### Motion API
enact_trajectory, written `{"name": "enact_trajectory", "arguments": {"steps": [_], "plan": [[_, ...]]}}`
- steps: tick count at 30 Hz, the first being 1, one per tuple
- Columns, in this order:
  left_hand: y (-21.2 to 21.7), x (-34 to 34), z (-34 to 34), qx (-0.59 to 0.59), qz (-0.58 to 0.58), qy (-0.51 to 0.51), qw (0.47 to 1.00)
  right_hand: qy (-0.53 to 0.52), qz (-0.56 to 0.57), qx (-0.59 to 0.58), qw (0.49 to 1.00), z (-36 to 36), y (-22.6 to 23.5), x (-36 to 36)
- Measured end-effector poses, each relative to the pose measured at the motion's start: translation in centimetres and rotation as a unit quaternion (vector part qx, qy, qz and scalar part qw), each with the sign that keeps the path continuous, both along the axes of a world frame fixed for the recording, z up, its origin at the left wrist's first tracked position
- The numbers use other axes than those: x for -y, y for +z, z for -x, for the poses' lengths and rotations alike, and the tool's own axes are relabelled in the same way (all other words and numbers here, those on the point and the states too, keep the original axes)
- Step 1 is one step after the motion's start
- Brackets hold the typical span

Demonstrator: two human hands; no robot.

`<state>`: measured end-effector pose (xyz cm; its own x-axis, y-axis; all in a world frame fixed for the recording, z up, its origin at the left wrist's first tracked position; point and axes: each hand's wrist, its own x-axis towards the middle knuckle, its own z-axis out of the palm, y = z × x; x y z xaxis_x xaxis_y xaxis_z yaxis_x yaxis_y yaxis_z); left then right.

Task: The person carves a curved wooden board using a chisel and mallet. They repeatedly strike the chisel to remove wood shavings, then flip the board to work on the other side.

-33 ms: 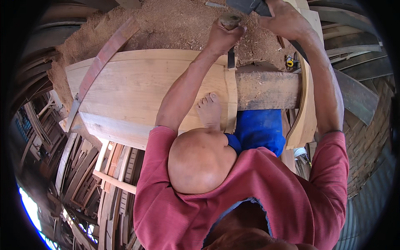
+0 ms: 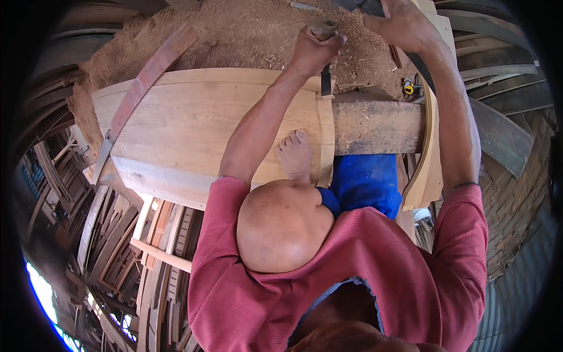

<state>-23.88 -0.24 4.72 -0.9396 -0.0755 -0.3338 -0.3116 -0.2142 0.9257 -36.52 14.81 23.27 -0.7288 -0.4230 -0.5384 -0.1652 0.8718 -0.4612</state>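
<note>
My left fingers (image 2: 312, 47) are wrapped around the handle of a chisel (image 2: 326, 82), its dark blade emerging below them and reaching the shaped right end of a pale wooden panel (image 2: 193, 117). My right fingers (image 2: 378, 24), up and right of the left ones, grasp a dark tool (image 2: 370, 7); the upper edge cuts it off, so I cannot tell its kind. Below my left fingers, my bare foot (image 2: 294, 154) rests on the panel. A thick wooden beam (image 2: 378, 126) lies below and between both sets of fingers. A yellow tape measure (image 2: 408, 90) sits below my right fingers, and sawdust (image 2: 246, 35) spreads left of my left fingers.
</note>
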Motion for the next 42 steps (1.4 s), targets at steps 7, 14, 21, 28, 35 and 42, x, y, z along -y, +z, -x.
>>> {"name": "enact_trajectory", "arguments": {"steps": [7,14,21,28,35,42], "plan": [[-0.9,0.2,-1.0,0.061,-0.077,0.041,0.994,0.184,-0.085,-0.057,0.978,0.0,-11.2,-1.5],[0.4,0.5,-2.4,0.056,-0.096,0.078,0.991,0.013,-0.006,0.018,1.0,-1.5,-5.7,-1.7],[0.7,0.8,-0.5,0.012,-0.077,0.062,0.995,-0.019,0.025,-0.144,0.989,-0.9,2.4,-0.1],[1.4,0.0,-1.2,-0.006,-0.023,0.044,0.999,-0.021,0.019,0.031,0.999,0.9,5.2,-0.3],[2.9,-1.3,-1.3,0.002,0.102,0.024,0.995,0.208,-0.113,-0.111,0.965,-1.4,-6.8,-2.4],[1.5,-1.8,-1.0,-0.024,0.058,-0.004,0.998,-0.033,-0.004,-0.04,0.999,-0.2,2.6,-0.7]]}}
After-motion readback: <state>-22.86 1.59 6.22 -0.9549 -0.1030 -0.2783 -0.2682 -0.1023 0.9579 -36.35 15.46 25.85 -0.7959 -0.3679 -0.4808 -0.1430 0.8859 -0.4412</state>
